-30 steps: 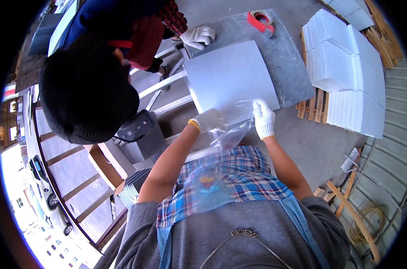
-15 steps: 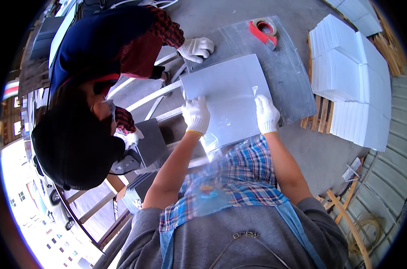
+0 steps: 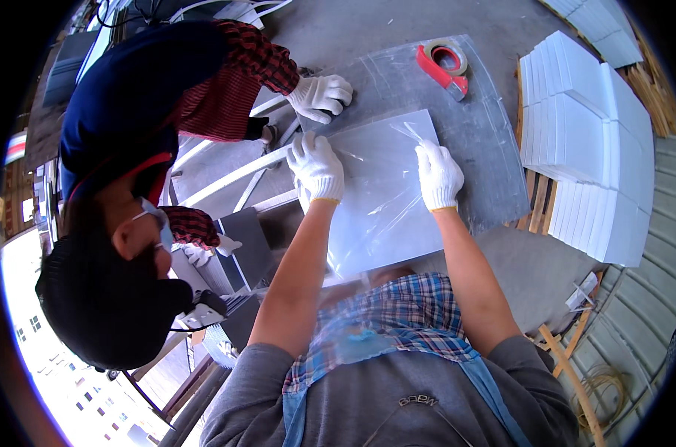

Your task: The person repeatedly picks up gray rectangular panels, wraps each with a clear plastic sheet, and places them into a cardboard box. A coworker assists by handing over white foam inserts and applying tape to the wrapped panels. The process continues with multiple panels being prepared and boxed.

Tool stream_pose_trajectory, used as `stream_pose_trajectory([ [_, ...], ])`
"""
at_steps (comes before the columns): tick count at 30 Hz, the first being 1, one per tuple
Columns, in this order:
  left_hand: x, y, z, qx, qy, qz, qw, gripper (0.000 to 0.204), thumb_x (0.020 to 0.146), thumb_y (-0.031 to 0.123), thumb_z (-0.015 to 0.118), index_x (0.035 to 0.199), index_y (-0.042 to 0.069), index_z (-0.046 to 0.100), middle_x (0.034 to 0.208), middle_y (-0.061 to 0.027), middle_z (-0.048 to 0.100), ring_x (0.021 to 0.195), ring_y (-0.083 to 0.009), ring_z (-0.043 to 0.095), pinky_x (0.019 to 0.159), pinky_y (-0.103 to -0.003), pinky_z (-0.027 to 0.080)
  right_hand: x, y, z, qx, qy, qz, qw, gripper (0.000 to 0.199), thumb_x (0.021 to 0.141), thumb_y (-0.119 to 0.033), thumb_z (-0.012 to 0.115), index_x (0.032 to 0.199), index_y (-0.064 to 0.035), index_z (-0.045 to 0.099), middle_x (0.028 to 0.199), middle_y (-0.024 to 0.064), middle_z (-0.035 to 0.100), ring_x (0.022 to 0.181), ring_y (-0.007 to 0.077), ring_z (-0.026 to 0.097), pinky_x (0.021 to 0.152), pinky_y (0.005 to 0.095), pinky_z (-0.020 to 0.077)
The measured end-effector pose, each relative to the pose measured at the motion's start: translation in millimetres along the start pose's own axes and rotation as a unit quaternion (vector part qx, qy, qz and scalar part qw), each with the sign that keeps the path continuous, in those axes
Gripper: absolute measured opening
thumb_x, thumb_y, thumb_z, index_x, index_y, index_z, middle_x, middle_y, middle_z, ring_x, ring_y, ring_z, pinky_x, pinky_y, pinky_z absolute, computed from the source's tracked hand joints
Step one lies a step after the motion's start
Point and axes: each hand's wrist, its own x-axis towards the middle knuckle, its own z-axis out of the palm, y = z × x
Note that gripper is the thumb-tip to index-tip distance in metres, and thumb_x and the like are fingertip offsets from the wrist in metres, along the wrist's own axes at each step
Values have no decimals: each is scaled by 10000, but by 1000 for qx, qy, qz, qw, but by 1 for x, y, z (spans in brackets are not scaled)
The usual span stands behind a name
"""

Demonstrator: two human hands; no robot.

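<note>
A flat, light grey panel in clear plastic film (image 3: 386,197) lies on the dark worktop, glossy creases running across it. My left hand (image 3: 317,167), in a white knit glove, is closed at the panel's left edge; a pale flap of film hangs beside it. At the upper right edge, my gloved right hand (image 3: 439,176) pinches the film, which is drawn into folds by the fingertips. Exact fingertip contact is hidden on the left.
A red tape dispenser (image 3: 436,65) lies on the worktop's (image 3: 490,149) far part. At left a co-worker leans in, one gloved hand (image 3: 321,97) on the worktop corner, the other near dark panels (image 3: 247,246). White stacks (image 3: 565,112) stand on a pallet at right.
My left hand has moved up and left along the panel edge, and my right hand has closed on the film, drawing folds. The co-worker's head has shifted left and lower.
</note>
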Motion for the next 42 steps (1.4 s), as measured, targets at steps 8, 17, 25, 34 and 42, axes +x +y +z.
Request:
stream_pose_trajectory([
  [8, -16, 7, -9, -75, 53, -20, 996, 177, 860, 126, 667, 1025, 64, 646, 1278, -148, 606, 1250, -364, 502, 1079, -540, 342, 10, 3, 4, -26, -9, -6, 1000, 126, 936, -289, 656, 1029, -203, 662, 804, 84, 649, 686, 329, 651, 588, 451, 504],
  [17, -47, 36, -25, -118, -36, 81, 989, 511, 871, 272, 690, 1329, 84, 564, 1431, -219, 494, 1344, -461, 423, 1128, -613, 286, 11, 4, 6, -49, -9, 0, 999, 161, 913, -247, 702, 1069, -218, 677, 814, 69, 641, 702, 314, 650, 612, 434, 512],
  [25, -63, 46, -29, -65, -189, 62, 978, 751, 890, 528, 624, 1478, 92, 455, 1554, -255, 347, 1463, -475, 250, 1183, -634, 155, 21, 12, 13, -68, -19, -2, 997, 197, 925, -286, 686, 1109, -220, 664, 854, 82, 655, 721, 327, 656, 626, 438, 522],
  [34, -61, 51, -31, -4, -206, 64, 976, 837, 870, 632, 573, 1506, 108, 425, 1569, -248, 322, 1471, -487, 221, 1174, -663, 142, 26, -47, -31, -90, 75, -53, 992, 562, 859, -311, 742, 1349, -108, 556, 1358, 140, 580, 1282, 376, 524, 1074, 526, 413],
  [42, -68, 41, -7, 33, -160, 96, 982, 788, 856, 537, 600, 1503, 118, 431, 1570, -216, 338, 1452, -496, 257, 1160, -668, 163, -6, -75, 13, 109, -125, -185, 969, 445, 923, -380, 624, 1284, -121, 641, 1315, 148, 607, 1263, 381, 508, 1102, 560, 352],
])
